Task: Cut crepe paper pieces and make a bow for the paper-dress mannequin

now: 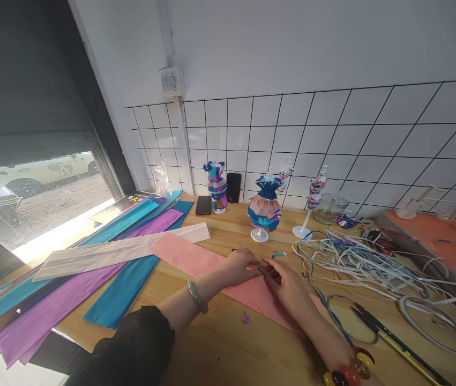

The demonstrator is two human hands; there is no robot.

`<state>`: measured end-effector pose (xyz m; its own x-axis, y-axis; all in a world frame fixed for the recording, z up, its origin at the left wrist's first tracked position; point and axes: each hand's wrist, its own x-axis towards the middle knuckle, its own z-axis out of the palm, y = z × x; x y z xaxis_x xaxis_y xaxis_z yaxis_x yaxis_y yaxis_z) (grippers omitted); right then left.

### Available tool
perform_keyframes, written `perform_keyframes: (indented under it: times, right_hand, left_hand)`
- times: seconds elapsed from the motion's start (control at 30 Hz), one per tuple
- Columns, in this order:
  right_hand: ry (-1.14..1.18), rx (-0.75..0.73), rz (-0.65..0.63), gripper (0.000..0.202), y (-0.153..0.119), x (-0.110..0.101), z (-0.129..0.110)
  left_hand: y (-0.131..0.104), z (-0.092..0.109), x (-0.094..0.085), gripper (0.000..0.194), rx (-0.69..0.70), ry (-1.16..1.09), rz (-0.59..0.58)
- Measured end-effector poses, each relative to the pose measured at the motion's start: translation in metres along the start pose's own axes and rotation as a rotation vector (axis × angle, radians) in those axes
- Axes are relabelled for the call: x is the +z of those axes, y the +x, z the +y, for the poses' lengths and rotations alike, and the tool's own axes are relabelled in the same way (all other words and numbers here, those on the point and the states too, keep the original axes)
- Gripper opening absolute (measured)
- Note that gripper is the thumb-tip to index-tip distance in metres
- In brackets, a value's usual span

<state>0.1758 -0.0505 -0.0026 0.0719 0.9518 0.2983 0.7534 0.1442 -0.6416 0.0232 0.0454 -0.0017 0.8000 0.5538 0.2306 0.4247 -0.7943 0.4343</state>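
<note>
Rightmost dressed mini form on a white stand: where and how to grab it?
Pinch the white stem, probably from the left. It's slim and bare between dress and round base, while tangled cords crowd the right.

Wooden tabletop: beneath your crepe paper strips (119, 292)
Back edge: two phones (203, 205), dress-form figurines (265, 206)
Right side: tangled white cords (372, 268), black-and-yellow tool (402, 346)

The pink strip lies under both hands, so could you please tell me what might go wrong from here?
The pink strip could crease or shift beneath the left hand and right hand. The small dress form in blue and pink stands just beyond them and might get knocked. The tangled cords lie near the right forearm and could snag it.
</note>
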Motion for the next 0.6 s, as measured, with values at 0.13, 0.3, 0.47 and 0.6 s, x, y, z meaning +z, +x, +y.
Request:
perform_keyframes:
  times: [0.13, 0.3, 0.47, 0.6]
  right_hand:
    - [-0.046, 0.01, -0.017, 0.043, 0.0001, 0.0023, 0.0034]
    - [-0.074, 0.004, -0.052, 0.042, 0.0002, 0.0058, 0.0063]
    - [-0.057, 0.01, -0.04, 0.04, 0.0, 0.0055, 0.0043]
    - [-0.026, 0.03, -0.011, 0.041, -0.0003, 0.0035, 0.0023]
  left_hand:
    - [0.0008, 0.0014, -0.0015, 0.027, 0.013, 0.006, -0.016]
    - [0.0016, 0.0012, -0.0011, 0.022, 0.014, 0.014, -0.013]
    - [0.0024, 0.0009, -0.0007, 0.015, -0.017, -0.049, -0.019]
    - [0.0027, 0.0033, -0.0039, 0.009, -0.092, -0.242, -0.026]
